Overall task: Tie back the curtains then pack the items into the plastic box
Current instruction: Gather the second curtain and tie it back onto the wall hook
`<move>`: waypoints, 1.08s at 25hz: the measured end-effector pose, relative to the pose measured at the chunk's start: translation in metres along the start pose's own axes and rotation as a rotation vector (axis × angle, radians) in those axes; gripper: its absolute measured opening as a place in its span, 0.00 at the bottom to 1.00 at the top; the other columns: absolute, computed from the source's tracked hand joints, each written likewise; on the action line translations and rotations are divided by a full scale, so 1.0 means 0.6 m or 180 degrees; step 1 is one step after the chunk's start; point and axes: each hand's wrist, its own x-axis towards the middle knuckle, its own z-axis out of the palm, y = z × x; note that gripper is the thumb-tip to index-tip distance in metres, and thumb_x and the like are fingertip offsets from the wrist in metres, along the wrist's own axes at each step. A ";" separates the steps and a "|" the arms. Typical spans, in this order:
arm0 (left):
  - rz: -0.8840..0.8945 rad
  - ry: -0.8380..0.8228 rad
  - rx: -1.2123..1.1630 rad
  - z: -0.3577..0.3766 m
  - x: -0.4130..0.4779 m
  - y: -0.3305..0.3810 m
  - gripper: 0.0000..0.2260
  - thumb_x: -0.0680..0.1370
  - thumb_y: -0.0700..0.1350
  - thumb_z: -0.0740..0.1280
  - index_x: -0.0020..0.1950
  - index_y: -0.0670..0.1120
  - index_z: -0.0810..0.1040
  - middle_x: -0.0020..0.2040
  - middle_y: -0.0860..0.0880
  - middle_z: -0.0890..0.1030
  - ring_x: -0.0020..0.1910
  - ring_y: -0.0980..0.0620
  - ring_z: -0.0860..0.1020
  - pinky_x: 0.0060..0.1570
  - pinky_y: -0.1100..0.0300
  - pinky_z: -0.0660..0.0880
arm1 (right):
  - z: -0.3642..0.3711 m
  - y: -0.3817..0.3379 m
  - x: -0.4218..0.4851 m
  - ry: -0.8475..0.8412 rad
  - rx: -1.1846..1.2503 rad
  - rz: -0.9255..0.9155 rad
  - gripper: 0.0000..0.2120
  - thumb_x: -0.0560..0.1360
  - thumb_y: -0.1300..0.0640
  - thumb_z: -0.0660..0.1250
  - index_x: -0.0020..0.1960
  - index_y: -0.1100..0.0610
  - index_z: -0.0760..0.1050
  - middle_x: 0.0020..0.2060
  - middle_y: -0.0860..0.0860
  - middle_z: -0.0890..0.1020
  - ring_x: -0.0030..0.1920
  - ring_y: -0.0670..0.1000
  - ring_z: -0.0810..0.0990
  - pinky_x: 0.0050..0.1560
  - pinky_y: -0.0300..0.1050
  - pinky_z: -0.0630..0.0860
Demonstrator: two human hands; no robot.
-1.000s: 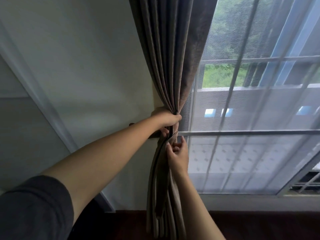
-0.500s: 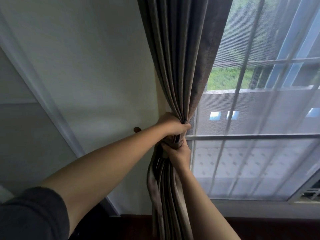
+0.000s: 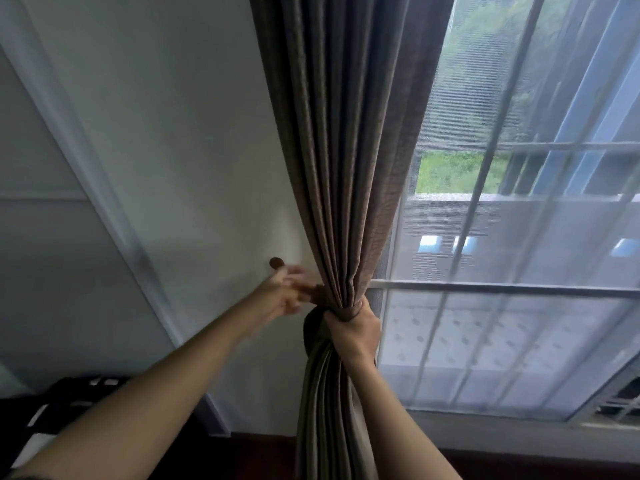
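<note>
A brown-grey curtain (image 3: 346,150) hangs in gathered folds beside the window. My right hand (image 3: 353,327) is shut around the bunched curtain at its narrowest point, where a tie-back band (image 3: 320,294) of the same cloth wraps it. My left hand (image 3: 287,289) is blurred, fingers spread, just left of the bunch and touching the band's end. A small dark round wall hook (image 3: 276,262) sits on the white wall just above my left hand. No plastic box is in view.
A sheer white curtain (image 3: 519,271) covers the window on the right, with a horizontal window bar (image 3: 502,287) behind it. A white door or panel frame (image 3: 104,202) runs diagonally at left. A dark item with white marks (image 3: 69,396) lies at lower left.
My left hand has let go of the curtain bunch and moved left toward the wall hook. My right hand has moved up and now grips the bunch alone.
</note>
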 end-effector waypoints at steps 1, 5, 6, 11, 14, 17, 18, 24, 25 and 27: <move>-0.0052 0.0350 0.0576 0.002 0.003 -0.035 0.18 0.75 0.33 0.62 0.63 0.45 0.70 0.55 0.49 0.77 0.44 0.53 0.77 0.39 0.62 0.73 | 0.000 0.001 -0.002 -0.0003 -0.0004 -0.0014 0.16 0.64 0.52 0.73 0.51 0.51 0.76 0.44 0.56 0.84 0.48 0.60 0.81 0.46 0.48 0.76; 0.0495 0.0466 0.1602 0.038 0.021 -0.117 0.13 0.78 0.40 0.62 0.63 0.45 0.75 0.61 0.48 0.77 0.58 0.49 0.76 0.54 0.60 0.72 | -0.002 0.003 -0.015 -0.0048 0.0011 -0.0154 0.17 0.64 0.54 0.73 0.52 0.50 0.76 0.43 0.53 0.84 0.47 0.57 0.81 0.43 0.44 0.73; 0.0657 0.0583 0.1705 0.043 0.024 -0.115 0.13 0.79 0.40 0.61 0.62 0.44 0.76 0.61 0.47 0.77 0.59 0.48 0.76 0.52 0.62 0.70 | -0.001 0.004 -0.020 -0.0071 -0.0001 -0.0167 0.17 0.64 0.55 0.73 0.52 0.50 0.76 0.42 0.52 0.83 0.46 0.56 0.81 0.43 0.43 0.73; 0.0544 0.1020 0.1846 0.049 0.054 -0.108 0.11 0.78 0.42 0.62 0.56 0.41 0.80 0.57 0.42 0.81 0.57 0.44 0.77 0.46 0.64 0.66 | -0.002 0.008 -0.023 -0.0251 -0.0018 -0.0187 0.15 0.64 0.54 0.71 0.49 0.49 0.75 0.38 0.47 0.81 0.42 0.52 0.81 0.42 0.45 0.76; 0.0569 0.1163 0.1567 0.058 0.063 -0.110 0.10 0.77 0.42 0.65 0.55 0.40 0.81 0.50 0.46 0.81 0.51 0.48 0.78 0.44 0.65 0.67 | -0.016 0.011 -0.010 -0.0633 0.0011 -0.0250 0.14 0.64 0.56 0.73 0.47 0.50 0.75 0.39 0.47 0.82 0.41 0.47 0.81 0.40 0.43 0.77; 0.0530 0.1195 0.0893 0.061 0.063 -0.116 0.01 0.75 0.42 0.68 0.43 0.46 0.78 0.38 0.51 0.80 0.40 0.49 0.78 0.35 0.65 0.72 | -0.028 0.021 0.002 -0.0892 0.0008 -0.0389 0.17 0.59 0.50 0.72 0.47 0.46 0.75 0.42 0.48 0.84 0.43 0.48 0.83 0.46 0.54 0.81; 0.0495 0.1213 0.0650 0.061 0.064 -0.119 0.03 0.74 0.42 0.68 0.41 0.47 0.77 0.36 0.51 0.80 0.39 0.48 0.79 0.37 0.62 0.75 | -0.030 0.022 0.004 -0.0962 -0.0009 -0.0449 0.17 0.59 0.49 0.72 0.47 0.45 0.75 0.43 0.48 0.84 0.45 0.48 0.83 0.48 0.54 0.81; 0.0284 0.0289 -0.0476 0.070 0.063 -0.134 0.11 0.78 0.39 0.61 0.54 0.40 0.82 0.50 0.40 0.84 0.49 0.45 0.82 0.48 0.55 0.77 | -0.042 0.026 0.003 -0.1160 0.0006 -0.0546 0.19 0.63 0.53 0.72 0.52 0.47 0.74 0.45 0.44 0.82 0.47 0.42 0.81 0.49 0.44 0.78; 0.0237 0.0139 -0.0693 0.073 0.061 -0.133 0.12 0.78 0.40 0.60 0.55 0.40 0.81 0.51 0.40 0.84 0.51 0.45 0.82 0.49 0.55 0.77 | -0.043 0.027 0.003 -0.1147 -0.0026 -0.0556 0.20 0.62 0.51 0.71 0.53 0.48 0.74 0.46 0.45 0.82 0.48 0.44 0.81 0.50 0.45 0.78; 0.0141 -0.0052 -0.0963 0.081 0.059 -0.125 0.14 0.79 0.41 0.57 0.56 0.40 0.81 0.52 0.41 0.83 0.52 0.48 0.81 0.49 0.57 0.77 | -0.042 0.028 0.004 -0.1100 -0.0041 -0.0513 0.22 0.61 0.49 0.71 0.55 0.48 0.74 0.48 0.46 0.82 0.50 0.46 0.81 0.51 0.46 0.78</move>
